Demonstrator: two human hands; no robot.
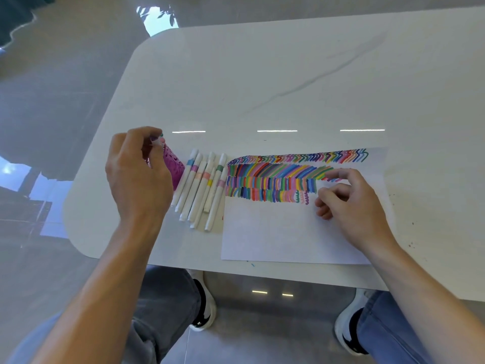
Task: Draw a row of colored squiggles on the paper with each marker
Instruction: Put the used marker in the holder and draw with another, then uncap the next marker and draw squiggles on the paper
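Observation:
A white paper (pixel 286 232) lies near the table's front edge, with rows of colored strokes across its top. A short row of squiggles (pixel 301 197) ends its lowest line. Left of the paper, several white markers (pixel 202 187) with colored bands lie side by side. A magenta patterned cup (pixel 174 165) stands to their left. My left hand (pixel 139 172) is over the cup and pinches the top of a marker (pixel 158 140) standing in it. My right hand (pixel 349 203) rests on the paper just right of the squiggles, index finger stretched out, holding nothing.
The white marble-look table (pixel 262 82) has a rounded left corner and its front edge runs just below the paper. Small ink specks mark its right side. A glossy floor surrounds it; my knees and shoes show under the front edge.

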